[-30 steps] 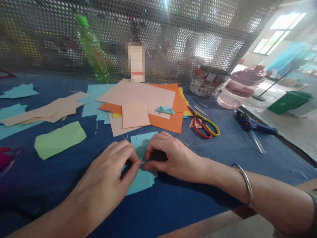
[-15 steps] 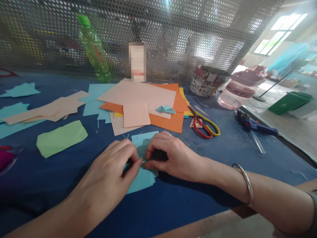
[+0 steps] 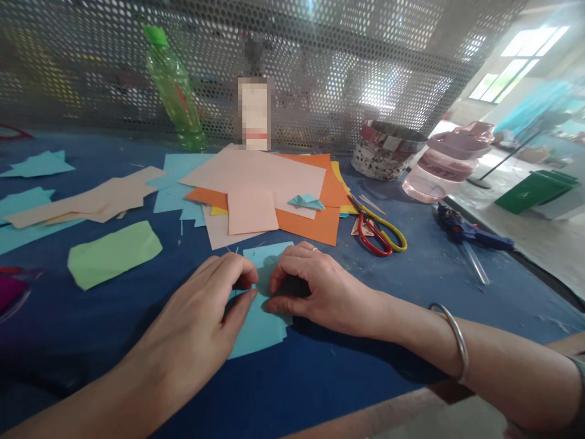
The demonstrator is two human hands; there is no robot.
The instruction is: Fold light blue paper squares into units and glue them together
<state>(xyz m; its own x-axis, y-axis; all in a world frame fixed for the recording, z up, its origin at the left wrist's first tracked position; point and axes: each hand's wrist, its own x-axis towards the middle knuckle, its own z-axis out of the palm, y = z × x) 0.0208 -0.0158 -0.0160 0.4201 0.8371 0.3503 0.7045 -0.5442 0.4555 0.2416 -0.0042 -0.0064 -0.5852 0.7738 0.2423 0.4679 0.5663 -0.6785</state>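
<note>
left hand (image 3: 201, 317), right hand (image 3: 315, 289), both pinching light blue paper (image 3: 260, 323) between them

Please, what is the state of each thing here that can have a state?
light blue paper, lying flat under both hands' fingertips
left hand, fingertips pressed on the paper
right hand, fingers curled on the paper
green bottle, upright, capped
scissors, lying flat, blades closed
pink jar, lid on
glue gun, lying on its side
</note>
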